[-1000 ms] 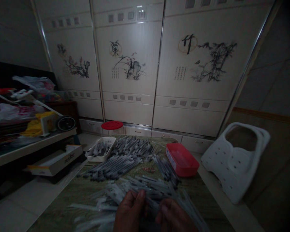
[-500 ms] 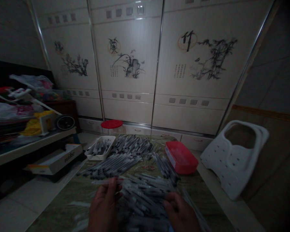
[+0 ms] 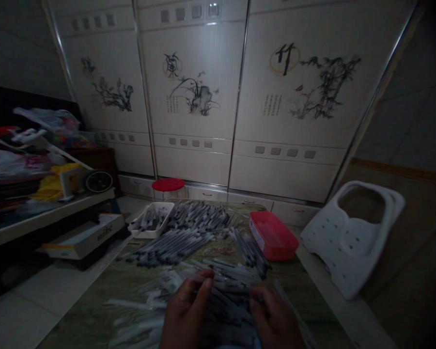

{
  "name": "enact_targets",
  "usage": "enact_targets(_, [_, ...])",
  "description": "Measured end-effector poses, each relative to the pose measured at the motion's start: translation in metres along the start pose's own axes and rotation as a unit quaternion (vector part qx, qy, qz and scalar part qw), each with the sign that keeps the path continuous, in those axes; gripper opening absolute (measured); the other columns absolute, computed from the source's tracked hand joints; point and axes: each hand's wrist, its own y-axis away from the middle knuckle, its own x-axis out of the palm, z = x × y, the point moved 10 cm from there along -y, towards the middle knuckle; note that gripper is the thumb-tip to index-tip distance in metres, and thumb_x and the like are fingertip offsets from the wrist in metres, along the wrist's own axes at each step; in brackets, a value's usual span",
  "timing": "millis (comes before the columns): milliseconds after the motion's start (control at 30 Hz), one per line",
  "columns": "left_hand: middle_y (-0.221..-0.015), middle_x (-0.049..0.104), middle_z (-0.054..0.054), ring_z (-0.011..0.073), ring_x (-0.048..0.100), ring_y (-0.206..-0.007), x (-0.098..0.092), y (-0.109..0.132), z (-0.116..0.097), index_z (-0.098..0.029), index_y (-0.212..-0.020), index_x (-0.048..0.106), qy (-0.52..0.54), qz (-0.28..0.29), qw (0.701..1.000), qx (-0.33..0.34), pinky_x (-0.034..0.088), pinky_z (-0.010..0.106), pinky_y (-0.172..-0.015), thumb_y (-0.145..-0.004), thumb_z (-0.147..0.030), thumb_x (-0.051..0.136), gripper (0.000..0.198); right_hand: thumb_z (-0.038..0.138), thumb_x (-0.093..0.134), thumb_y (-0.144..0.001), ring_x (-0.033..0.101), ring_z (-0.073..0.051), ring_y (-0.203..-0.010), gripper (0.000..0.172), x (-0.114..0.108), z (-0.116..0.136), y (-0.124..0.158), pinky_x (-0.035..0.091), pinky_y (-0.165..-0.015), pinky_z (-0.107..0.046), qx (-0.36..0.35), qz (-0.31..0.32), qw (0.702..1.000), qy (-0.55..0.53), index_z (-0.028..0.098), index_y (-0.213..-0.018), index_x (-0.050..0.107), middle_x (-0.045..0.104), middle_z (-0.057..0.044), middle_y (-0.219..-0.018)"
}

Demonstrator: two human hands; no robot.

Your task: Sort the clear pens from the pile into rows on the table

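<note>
My left hand point(image 3: 185, 312) is over a loose pile of slim pens point(image 3: 230, 281), with thumb and fingers pinched together. Whatever is between them is too dark and blurred to make out. On the other side of the pile, my right hand point(image 3: 276, 317) has its fingers curled against the pens; their grip is hidden. Pale, clear plastic strips or tubes point(image 3: 136, 322) lie left of my left hand. Beyond the hands, a slanted row of clear pens with dark ends point(image 3: 170, 245) lies on the table point(image 3: 83, 315).
At the back left stands a white tray point(image 3: 145, 234) holding pens, beside another heap of pens point(image 3: 201, 215). A red plastic box point(image 3: 279, 249) sits at the right edge, near a small pen bundle point(image 3: 249, 249). A white folded plastic seat point(image 3: 349, 242) and a red stool point(image 3: 168, 184) stand beyond.
My left hand has moved right over the pile, closer to my right hand. The clear tube it held at the left no longer shows in its fingers. My right hand has barely moved.
</note>
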Motion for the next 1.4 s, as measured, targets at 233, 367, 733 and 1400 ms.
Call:
enact_targets(233, [-0.107,0.077,0.013,0.0322,0.068,-0.104,0.045,0.015,0.005,-0.021,-0.095,0.081,0.03,0.137,0.99,-0.002,0.051,0.042,-0.096,-0.078,-0.052,0.073,0.037,0.038,0.054,-0.095,0.069,-0.025,-0.099,0.024,0.02,0.028,0.005,0.051,-0.088,-0.035,-0.042,0.124,0.991,0.006,0.027,-0.104,0.074,0.076,-0.006,-0.105])
enact_targets(367, [-0.117,0.075,0.011,0.0317,0.064,-0.116,0.009,0.0,0.017,-0.021,-0.107,0.076,0.034,0.019,0.999,-0.032,0.046,0.042,-0.103,-0.077,-0.051,0.075,0.043,0.037,0.052,-0.096,0.069,-0.027,-0.099,0.028,0.005,0.009,0.0,0.052,-0.087,-0.039,-0.012,0.091,0.992,0.083,0.023,-0.107,0.073,0.074,-0.011,-0.107])
enact_targets(733, [-0.113,0.076,0.008,0.0285,0.068,-0.108,-0.048,-0.012,0.017,-0.023,-0.106,0.072,0.038,-0.112,0.993,-0.023,0.051,0.037,-0.091,-0.077,-0.058,0.073,0.046,0.032,0.048,-0.096,0.068,-0.026,-0.1,0.029,0.007,-0.008,-0.004,0.053,-0.087,-0.039,-0.034,0.091,0.977,0.189,0.024,-0.109,0.073,0.07,-0.012,-0.109])
enact_targets(1400, [-0.112,0.076,0.005,0.0271,0.066,-0.108,-0.099,-0.026,0.015,-0.024,-0.105,0.072,0.084,-0.17,0.981,-0.033,0.048,0.034,-0.085,-0.073,-0.062,0.073,0.049,0.022,0.047,-0.093,0.07,-0.024,-0.085,0.022,0.023,0.005,-0.107,0.044,-0.069,-0.035,0.034,0.041,0.941,0.333,0.02,-0.089,0.069,0.071,-0.011,-0.093])
